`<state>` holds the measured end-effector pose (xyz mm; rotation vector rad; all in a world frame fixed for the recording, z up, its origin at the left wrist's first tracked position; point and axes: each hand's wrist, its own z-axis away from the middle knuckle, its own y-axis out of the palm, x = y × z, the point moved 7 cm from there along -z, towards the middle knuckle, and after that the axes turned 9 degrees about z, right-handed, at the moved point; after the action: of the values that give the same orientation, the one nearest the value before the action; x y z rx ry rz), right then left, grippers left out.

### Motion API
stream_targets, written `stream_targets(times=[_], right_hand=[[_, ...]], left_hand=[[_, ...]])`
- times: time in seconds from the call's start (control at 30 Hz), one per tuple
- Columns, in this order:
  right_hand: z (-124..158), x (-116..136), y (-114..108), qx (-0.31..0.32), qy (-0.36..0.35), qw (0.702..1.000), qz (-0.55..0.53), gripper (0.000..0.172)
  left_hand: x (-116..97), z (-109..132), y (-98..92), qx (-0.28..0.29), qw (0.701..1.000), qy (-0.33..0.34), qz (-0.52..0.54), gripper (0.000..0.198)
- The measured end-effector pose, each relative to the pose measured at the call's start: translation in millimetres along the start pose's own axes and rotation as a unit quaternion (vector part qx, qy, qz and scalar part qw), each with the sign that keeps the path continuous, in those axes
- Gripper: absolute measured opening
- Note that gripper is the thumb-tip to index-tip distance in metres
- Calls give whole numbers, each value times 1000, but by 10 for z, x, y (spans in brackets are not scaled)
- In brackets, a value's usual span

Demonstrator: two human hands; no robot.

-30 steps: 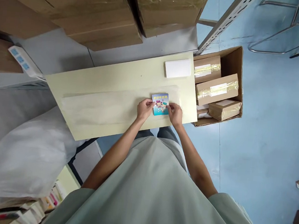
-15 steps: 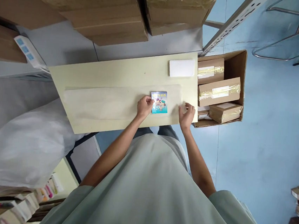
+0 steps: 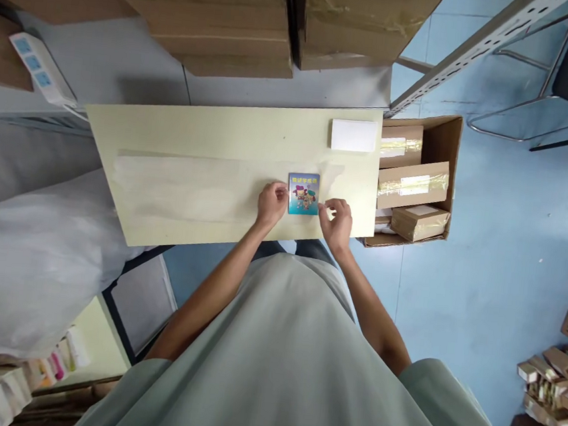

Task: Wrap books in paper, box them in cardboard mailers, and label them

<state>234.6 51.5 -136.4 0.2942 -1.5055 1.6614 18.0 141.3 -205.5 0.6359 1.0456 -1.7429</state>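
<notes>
Two bare hands work at one small picture booklet [image 3: 304,193], which lies flat and face up on a long strip of clear film [image 3: 191,187] spread along the pale counter [image 3: 196,131]. The left hand [image 3: 271,202] sits against the booklet's left edge, its fingers closed on that edge and pressing it down. The right hand [image 3: 337,219] is at the booklet's lower right corner with its fingers drawn together in a pinch; whether they grip the booklet's corner, the film or nothing cannot be told at this size. The film runs far out to the left of the booklet and ends just to its right, and it appears to lie flat, with no fold over the cover visible. As judged, the booklet is placed on the film and steadied, and no wrapping of it shows. Beyond the booklet, toward the counter's far right corner, lies a white stack of cards [image 3: 354,135]. To the right of the booklet, off the counter's end, an open carton [image 3: 447,131] on the floor holds taped brown parcels [image 3: 412,183].
</notes>
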Motion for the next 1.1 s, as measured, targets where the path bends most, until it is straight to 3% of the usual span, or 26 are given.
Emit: stream_targets(times=[0.1, 0.23, 0.37, 0.6, 0.77, 0.93, 1.1], right_hand=[[-45, 191, 287, 34, -40, 999, -12, 28], [-85, 236, 669, 83, -55, 995, 1, 24], [-6, 213, 827, 115, -55, 992, 9, 27], [217, 117, 766, 128, -65, 989, 41, 29], [187, -42, 653, 132, -78, 986, 59, 25], [-211, -237, 493, 58, -33, 997, 45, 28], [-717, -331, 561, 43, 27, 998, 45, 31]], left_hand=[[29, 82, -16, 12, 1000, -2, 25, 11], [59, 195, 25, 29, 998, -13, 50, 30], [98, 223, 60, 5, 999, -27, 44, 31], [168, 147, 97, -11, 999, -36, 13, 17], [186, 151, 107, 10, 998, -41, 38, 15], [172, 192, 94, 4, 999, -10, 32, 13], [85, 232, 111, 7, 997, 66, -41, 20]])
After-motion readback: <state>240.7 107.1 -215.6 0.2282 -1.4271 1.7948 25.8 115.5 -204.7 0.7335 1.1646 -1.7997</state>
